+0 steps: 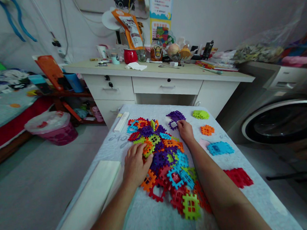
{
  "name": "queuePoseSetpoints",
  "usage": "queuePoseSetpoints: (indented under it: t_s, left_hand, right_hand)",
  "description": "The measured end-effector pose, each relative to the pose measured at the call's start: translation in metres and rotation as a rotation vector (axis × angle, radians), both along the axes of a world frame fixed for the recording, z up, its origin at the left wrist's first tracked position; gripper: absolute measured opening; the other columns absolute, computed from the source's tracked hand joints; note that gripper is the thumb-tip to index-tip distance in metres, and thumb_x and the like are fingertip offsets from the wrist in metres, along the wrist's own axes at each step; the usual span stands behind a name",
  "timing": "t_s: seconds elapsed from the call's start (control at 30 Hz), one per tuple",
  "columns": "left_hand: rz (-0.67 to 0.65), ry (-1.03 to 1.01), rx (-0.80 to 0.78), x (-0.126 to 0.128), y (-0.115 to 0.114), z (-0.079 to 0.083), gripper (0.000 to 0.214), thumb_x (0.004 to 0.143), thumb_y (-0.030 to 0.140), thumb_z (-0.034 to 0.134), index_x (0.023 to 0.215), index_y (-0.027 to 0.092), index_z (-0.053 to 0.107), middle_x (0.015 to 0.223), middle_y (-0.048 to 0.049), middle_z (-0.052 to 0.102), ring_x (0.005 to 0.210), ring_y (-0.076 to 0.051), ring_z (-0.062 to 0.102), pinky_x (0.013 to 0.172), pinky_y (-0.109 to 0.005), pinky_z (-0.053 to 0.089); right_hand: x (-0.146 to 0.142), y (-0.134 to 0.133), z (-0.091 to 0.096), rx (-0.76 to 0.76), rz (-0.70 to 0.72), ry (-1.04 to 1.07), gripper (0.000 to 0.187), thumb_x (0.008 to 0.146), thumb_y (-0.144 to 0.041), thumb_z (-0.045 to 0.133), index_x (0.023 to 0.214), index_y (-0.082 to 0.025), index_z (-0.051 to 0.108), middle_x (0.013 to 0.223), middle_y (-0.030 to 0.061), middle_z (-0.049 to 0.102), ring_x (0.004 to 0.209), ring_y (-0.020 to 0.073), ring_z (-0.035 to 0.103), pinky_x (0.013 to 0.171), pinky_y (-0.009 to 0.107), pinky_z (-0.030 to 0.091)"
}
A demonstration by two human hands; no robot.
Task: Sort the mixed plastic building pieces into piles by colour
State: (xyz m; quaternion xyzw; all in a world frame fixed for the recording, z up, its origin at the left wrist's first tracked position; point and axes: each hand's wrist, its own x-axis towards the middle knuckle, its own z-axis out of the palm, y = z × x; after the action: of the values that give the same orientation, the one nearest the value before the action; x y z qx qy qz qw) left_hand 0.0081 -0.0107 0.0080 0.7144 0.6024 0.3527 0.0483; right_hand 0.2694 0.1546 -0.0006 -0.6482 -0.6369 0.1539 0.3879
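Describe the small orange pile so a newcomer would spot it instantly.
Start at the cloth-covered table before the white desk. On its right side, towards the washing machine, look between the lime-green pile and the blue pile. The small orange pile there, of toothed pieces, is the only orange one apart from the mixed heap.

Coloured pile (pixel 160 159) partly out of sight behind left hand (pixel 136 165)

Cloth-covered table (pixel 153 109): mixed heap of interlocking plastic tiles (pixel 159 159); right of heap, five single-colour tile groups (pixel 220 147); left of heap, slim white bar (pixel 121 122), long white panel (pixel 90 198).
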Motion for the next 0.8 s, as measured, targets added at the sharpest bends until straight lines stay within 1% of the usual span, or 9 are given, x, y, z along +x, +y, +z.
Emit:
queuePoseSetpoints:
  t_s: [0.1,0.23,0.3,0.43,0.57,0.63,0.8]
  left_hand:
    - [-0.001,0.002,-0.005,0.000,0.000,-0.001,0.035,0.091,0.039,0.053,0.120,0.020,0.057,0.122,-0.0110,0.059,0.116,-0.028,0.052,0.103,-0.048,0.043]
    - [0.003,-0.009,-0.011,0.000,0.000,-0.002,0.035,0.090,0.039,0.054,0.120,0.021,0.057,0.122,-0.0104,0.059,0.116,-0.028,0.053,0.102,-0.047,0.044]
    - [0.007,-0.010,-0.012,0.000,0.000,-0.002,0.035,0.090,0.039,0.054,0.120,0.022,0.057,0.122,-0.0101,0.059,0.117,-0.028,0.053,0.102,-0.048,0.044]
    - [0.012,-0.001,-0.014,0.001,0.000,-0.002,0.035,0.091,0.040,0.053,0.121,0.022,0.058,0.123,-0.0107,0.058,0.118,-0.029,0.053,0.103,-0.049,0.044]
    - [0.015,0.006,-0.017,0.000,0.000,-0.002,0.036,0.091,0.040,0.053,0.121,0.021,0.057,0.125,-0.0114,0.058,0.120,-0.030,0.051,0.103,-0.049,0.044]
    - [0.016,0.009,-0.017,0.000,0.000,-0.003,0.036,0.091,0.040,0.053,0.122,0.021,0.057,0.125,-0.0112,0.058,0.120,-0.030,0.051,0.103,-0.049,0.044]
    - [0.014,0.008,-0.013,-0.001,0.000,-0.004,0.036,0.091,0.039,0.053,0.122,0.022,0.056,0.126,-0.0112,0.057,0.120,-0.029,0.051,0.102,-0.050,0.044]
  right_hand:
    - [0.001,-0.002,0.001,0.015,-0.040,-0.123,0.026,0.086,-0.034,0.055,0.101,-0.017,0.067,0.093,0.0090,0.070,0.084,0.0212,0.063,0.079,0.031,0.045]
    - [-0.005,-0.008,0.005,-0.025,-0.030,-0.296,0.049,0.078,-0.048,0.067,0.115,-0.016,0.063,0.105,0.0114,0.067,0.097,0.0233,0.061,0.086,0.032,0.045]
    - [-0.010,-0.011,0.007,-0.057,-0.047,-0.364,0.053,0.077,-0.051,0.068,0.116,-0.016,0.062,0.108,0.0132,0.065,0.101,0.0248,0.060,0.088,0.033,0.045]
    - [-0.019,-0.017,0.011,-0.092,-0.084,-0.430,0.043,0.080,-0.047,0.064,0.109,-0.016,0.064,0.108,0.0159,0.063,0.103,0.0284,0.059,0.085,0.035,0.046]
    - [-0.021,-0.017,0.009,-0.078,-0.104,-0.400,0.035,0.078,-0.038,0.064,0.106,-0.018,0.064,0.105,0.0139,0.062,0.101,0.0276,0.058,0.083,0.036,0.047]
    - [-0.018,-0.014,0.007,-0.022,-0.118,-0.339,0.033,0.077,-0.035,0.064,0.105,-0.019,0.063,0.104,0.0122,0.062,0.099,0.0259,0.058,0.085,0.035,0.046]
    - [-0.005,0.004,0.001,0.199,-0.158,-0.206,0.027,0.076,-0.028,0.061,0.101,-0.017,0.063,0.100,0.0102,0.059,0.097,0.0240,0.055,0.092,0.036,0.045]
